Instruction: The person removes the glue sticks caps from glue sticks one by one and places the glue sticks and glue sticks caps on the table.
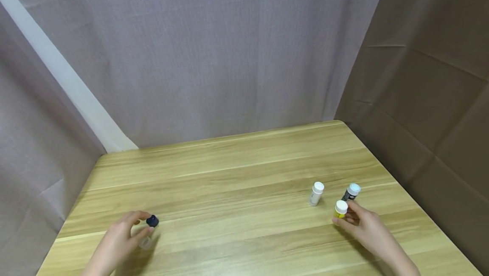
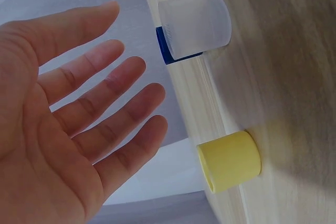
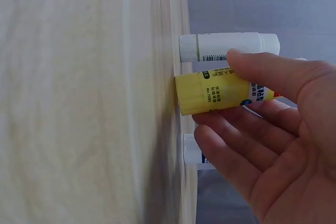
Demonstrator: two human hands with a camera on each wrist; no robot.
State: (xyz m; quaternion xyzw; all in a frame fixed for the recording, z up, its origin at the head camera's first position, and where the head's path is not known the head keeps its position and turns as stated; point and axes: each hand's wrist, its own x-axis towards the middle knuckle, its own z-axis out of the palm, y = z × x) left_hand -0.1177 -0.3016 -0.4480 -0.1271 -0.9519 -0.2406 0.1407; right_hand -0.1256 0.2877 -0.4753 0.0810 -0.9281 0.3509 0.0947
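Observation:
My right hand (image 1: 364, 227) pinches a yellow glue stick (image 3: 218, 93) between thumb and fingers; its white end (image 1: 341, 207) points up. The stick's lower end is right at the tabletop. Close by stand a white glue stick (image 1: 316, 194) and a dark-labelled glue stick (image 1: 350, 192) with a white top, partly hidden by my fingers. At the left, my left hand (image 2: 68, 114) has its fingers extended and holds nothing. Beside its fingertips are a translucent cap (image 2: 194, 24) and a dark blue cap (image 1: 152, 221). A yellow cap (image 2: 231, 161) also stands near it, hidden in the head view.
The wooden table (image 1: 221, 191) stretches between the two hands. Grey cloth (image 1: 229, 55) hangs behind it and at the left, and brown cloth (image 1: 428, 97) hangs along the right edge.

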